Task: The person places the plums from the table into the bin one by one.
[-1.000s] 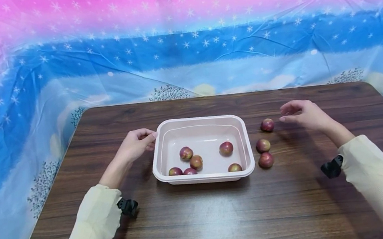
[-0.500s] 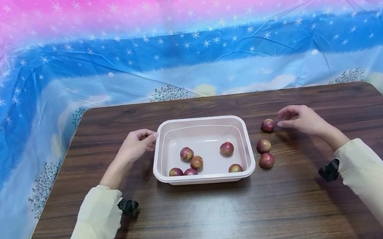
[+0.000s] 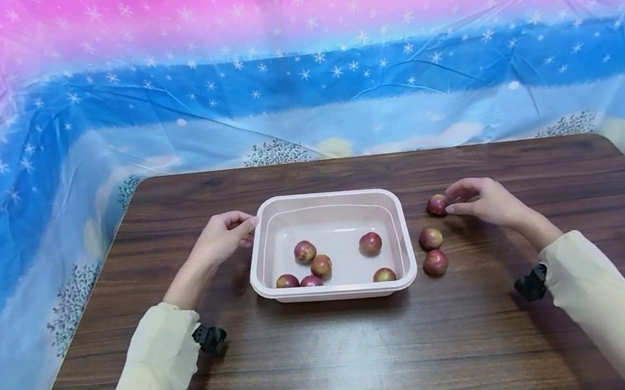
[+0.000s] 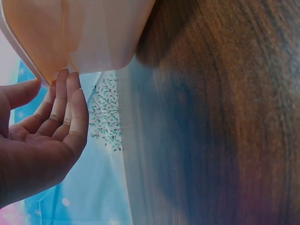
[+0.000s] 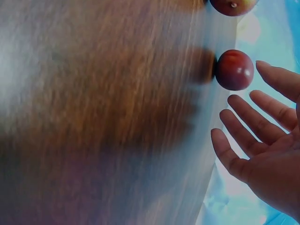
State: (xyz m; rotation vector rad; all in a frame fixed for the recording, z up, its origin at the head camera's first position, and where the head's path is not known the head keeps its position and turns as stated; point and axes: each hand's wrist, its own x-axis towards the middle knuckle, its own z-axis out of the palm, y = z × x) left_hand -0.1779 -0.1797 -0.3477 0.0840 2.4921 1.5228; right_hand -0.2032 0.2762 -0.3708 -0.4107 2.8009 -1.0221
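Note:
My left hand [image 3: 226, 238] pinches the left rim of a pale pink plastic basin [image 3: 334, 291]. In the left wrist view the thumb [image 4: 24, 93] and fingertips meet at the basin's rim. Several red-and-yellow plums lie inside, among them one plum [image 3: 370, 243] at the right. Outside the basin, my right hand [image 3: 488, 201] is beside the farthest plum [image 3: 436, 205], thumb and fingers spread toward it. In the right wrist view a gap shows between the fingers and that plum [image 5: 235, 70]; I cannot tell whether they touch.
Two more plums, one reddish-yellow plum [image 3: 430, 239] and a redder plum [image 3: 435, 262], sit close together to the right of the basin. Everything stands on a dark wood table [image 3: 335, 363]. A snowflake-patterned cloth [image 3: 297, 78] hangs behind its far edge.
My right hand has moved left and slightly nearer to me, closing in on the farthest plum. The left hand, the basin and the plums have stayed in place.

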